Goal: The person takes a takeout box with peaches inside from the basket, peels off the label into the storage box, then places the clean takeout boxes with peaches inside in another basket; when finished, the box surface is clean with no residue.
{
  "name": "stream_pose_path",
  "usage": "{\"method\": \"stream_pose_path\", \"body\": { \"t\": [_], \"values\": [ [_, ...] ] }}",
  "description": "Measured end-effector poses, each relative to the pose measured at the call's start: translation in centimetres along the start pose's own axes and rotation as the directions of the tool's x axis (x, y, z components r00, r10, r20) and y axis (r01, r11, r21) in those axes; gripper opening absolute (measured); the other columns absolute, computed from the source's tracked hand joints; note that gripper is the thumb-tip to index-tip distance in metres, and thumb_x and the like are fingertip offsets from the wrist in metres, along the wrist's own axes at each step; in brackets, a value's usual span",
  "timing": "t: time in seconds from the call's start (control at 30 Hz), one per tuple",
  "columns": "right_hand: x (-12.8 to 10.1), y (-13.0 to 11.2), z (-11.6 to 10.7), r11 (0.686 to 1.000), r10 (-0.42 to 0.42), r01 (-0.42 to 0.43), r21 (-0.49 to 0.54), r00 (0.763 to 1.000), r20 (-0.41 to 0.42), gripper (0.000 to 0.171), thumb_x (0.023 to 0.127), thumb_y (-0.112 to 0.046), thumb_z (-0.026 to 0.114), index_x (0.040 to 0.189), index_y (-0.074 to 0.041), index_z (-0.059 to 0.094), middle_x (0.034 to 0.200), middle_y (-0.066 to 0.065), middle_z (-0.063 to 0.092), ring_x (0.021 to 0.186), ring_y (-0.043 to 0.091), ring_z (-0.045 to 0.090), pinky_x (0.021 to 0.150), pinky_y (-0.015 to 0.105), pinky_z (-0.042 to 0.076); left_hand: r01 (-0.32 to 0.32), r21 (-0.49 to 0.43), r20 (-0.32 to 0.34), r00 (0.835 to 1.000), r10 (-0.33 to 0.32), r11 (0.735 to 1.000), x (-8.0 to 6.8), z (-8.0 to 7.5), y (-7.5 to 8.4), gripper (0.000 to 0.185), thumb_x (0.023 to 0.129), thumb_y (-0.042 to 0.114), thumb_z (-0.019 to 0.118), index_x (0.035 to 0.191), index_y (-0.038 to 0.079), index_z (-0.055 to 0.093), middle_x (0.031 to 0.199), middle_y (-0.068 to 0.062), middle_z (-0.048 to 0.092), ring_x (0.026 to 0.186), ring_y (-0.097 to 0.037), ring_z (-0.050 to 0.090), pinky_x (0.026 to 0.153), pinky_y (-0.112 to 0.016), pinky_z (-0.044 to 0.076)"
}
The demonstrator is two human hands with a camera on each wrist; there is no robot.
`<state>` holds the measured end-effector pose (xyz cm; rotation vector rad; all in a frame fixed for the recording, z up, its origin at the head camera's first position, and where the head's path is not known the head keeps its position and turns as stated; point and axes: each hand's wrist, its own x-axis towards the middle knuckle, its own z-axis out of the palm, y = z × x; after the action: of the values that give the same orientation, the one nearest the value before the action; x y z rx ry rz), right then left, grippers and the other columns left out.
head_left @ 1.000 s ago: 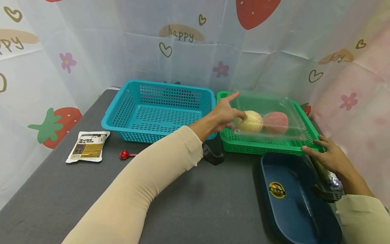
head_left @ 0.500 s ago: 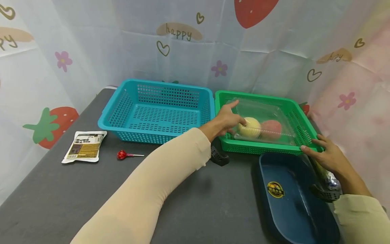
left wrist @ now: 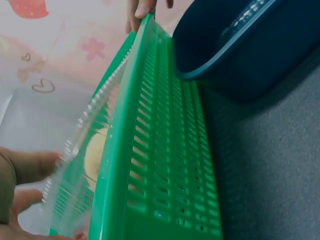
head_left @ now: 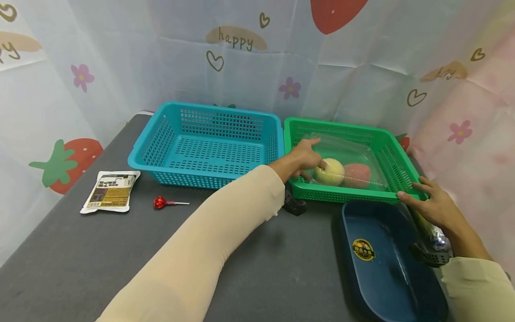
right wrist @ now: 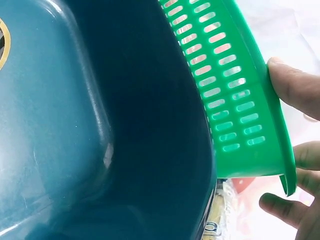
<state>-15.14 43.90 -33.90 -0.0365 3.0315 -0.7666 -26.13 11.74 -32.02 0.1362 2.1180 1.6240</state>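
Observation:
In the head view, my left hand (head_left: pixel 305 156) grips the left side of a clear plastic box (head_left: pixel 354 147), index finger extended. A pale yellow round item (head_left: pixel 331 172) and a pink rounded item (head_left: pixel 356 175) show through the plastic; their exact kind is unclear. The box sits in a green perforated basket (head_left: pixel 396 156). My right hand (head_left: pixel 436 208) holds that basket's front right corner, and the right wrist view puts the thumb (right wrist: pixel 295 87) at its rim. In the left wrist view, the fingers (left wrist: pixel 35 165) meet the box's edge beside the green basket wall (left wrist: pixel 165 145).
A blue perforated basket (head_left: pixel 217 147) stands left of the green one. At the near right lies a dark blue tub (head_left: pixel 386 264), with a partly hidden packet (head_left: pixel 438 239) beside it. A lollipop (head_left: pixel 161 202) and a printed pouch (head_left: pixel 110 191) lie at left on the grey table (head_left: pixel 257 273).
My left hand has lowered the clear plastic box, with the two round items inside, into the green basket. My right hand has stayed at the basket's corner.

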Motion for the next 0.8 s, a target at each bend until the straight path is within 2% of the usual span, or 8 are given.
{"method": "stream_pose_path", "body": {
  "t": [0.1, 0.17, 0.3, 0.53, 0.6, 0.67, 0.77, 0.8],
  "values": [
    [0.0, -0.1, 0.0, 1.0, -0.005, 0.005, 0.004, 1.0, -0.006, 0.075, 0.097, -0.042, 0.054, 0.137, 0.018, 0.035, 0.152, 0.034, 0.01, 0.132, 0.061, 0.01, 0.092, 0.077, 0.019, 0.021, 0.004, 0.021, 1.0, -0.021, 1.0, -0.1, 0.0, 0.1, 0.076, 0.091, -0.001, 0.064, 0.152, 0.029, 0.032, 0.151, -0.009, 0.034, 0.124, -0.032, 0.047, 0.069, -0.044, 0.055],
    [-0.1, -0.1, 0.0, 1.0, -0.004, 0.004, 0.005, 1.0, -0.007, 0.075, 0.097, -0.041, 0.054, 0.137, 0.019, 0.034, 0.152, 0.034, 0.009, 0.132, 0.06, 0.008, 0.092, 0.077, 0.018, 0.049, 0.024, 0.03, 0.998, -0.05, 0.999, 0.0, 0.1, 0.2, 0.076, 0.091, -0.003, 0.061, 0.152, 0.031, 0.031, 0.147, -0.01, 0.039, 0.094, -0.021, 0.06, 0.058, -0.035, 0.049],
    [-0.2, 0.0, -0.1, 1.0, 0.007, -0.008, 0.027, 1.0, 0.004, 0.076, 0.097, -0.042, 0.054, 0.139, 0.018, 0.032, 0.153, 0.033, 0.006, 0.133, 0.059, 0.005, 0.093, 0.077, 0.017, 0.107, 0.094, 0.04, 0.993, -0.111, 0.99, 0.4, 0.2, 0.5, 0.076, 0.093, 0.0, 0.058, 0.153, 0.034, 0.028, 0.143, -0.01, 0.044, 0.049, -0.011, 0.02, 0.049, -0.031, 0.023],
    [-0.4, 0.2, 0.1, 1.0, -0.001, 0.001, 0.01, 1.0, -0.015, 0.076, 0.097, -0.041, 0.054, 0.139, 0.018, 0.032, 0.152, 0.033, 0.009, 0.132, 0.06, 0.009, 0.093, 0.076, 0.018, 0.129, 0.212, 0.027, 0.99, -0.138, 0.969, 0.4, 0.5, 0.6, 0.076, 0.092, 0.014, 0.065, 0.153, 0.034, 0.025, 0.146, -0.003, 0.043, 0.05, -0.014, 0.009, 0.047, -0.03, 0.019],
    [-0.6, 0.2, 0.1, 1.0, -0.002, 0.002, 0.001, 1.0, -0.03, 0.075, 0.097, -0.041, 0.053, 0.141, 0.017, 0.031, 0.151, 0.034, 0.012, 0.132, 0.061, 0.011, 0.093, 0.077, 0.018, 0.103, 0.209, 0.035, 0.993, -0.113, 0.972, -0.3, 0.6, 0.6, 0.075, 0.092, 0.016, 0.066, 0.153, 0.032, 0.026, 0.15, -0.001, 0.038, 0.052, -0.011, 0.034, 0.049, -0.028, 0.033],
    [-0.8, 0.3, -0.1, 1.0, -0.008, 0.008, -0.009, 0.999, -0.051, 0.075, 0.098, -0.041, 0.051, 0.142, 0.015, 0.03, 0.151, 0.034, 0.013, 0.132, 0.061, 0.012, 0.093, 0.077, 0.017, 0.063, 0.177, 0.042, 0.997, -0.071, 0.982, -1.1, 0.3, 0.6, 0.073, 0.092, 0.015, 0.066, 0.153, 0.028, 0.028, 0.152, -0.001, 0.034, 0.078, -0.015, 0.056, 0.064, -0.032, 0.048],
    [-0.9, -0.1, -0.8, 1.0, -0.02, 0.02, -0.011, 0.996, -0.085, 0.074, 0.098, -0.04, 0.05, 0.146, 0.011, 0.026, 0.152, 0.034, 0.013, 0.133, 0.059, 0.01, 0.094, 0.077, 0.014, -0.016, 0.1, 0.043, 0.999, 0.011, 0.995, -2.3, -0.6, 0.7, 0.069, 0.093, 0.013, 0.064, 0.152, 0.022, 0.032, 0.152, -0.002, 0.032, 0.11, -0.02, 0.055, 0.088, -0.041, 0.049],
    [-0.9, -0.3, -1.1, 0.999, -0.029, 0.027, -0.016, 0.995, -0.098, 0.073, 0.099, -0.04, 0.049, 0.147, 0.01, 0.025, 0.152, 0.033, 0.012, 0.134, 0.058, 0.009, 0.095, 0.077, 0.013, -0.037, 0.08, 0.035, 0.999, 0.034, 0.996, -2.7, -1.0, 0.7, 0.068, 0.093, 0.012, 0.064, 0.152, 0.022, 0.033, 0.149, -0.002, 0.039, 0.093, -0.017, 0.059, 0.082, -0.038, 0.05]
  ]
}}
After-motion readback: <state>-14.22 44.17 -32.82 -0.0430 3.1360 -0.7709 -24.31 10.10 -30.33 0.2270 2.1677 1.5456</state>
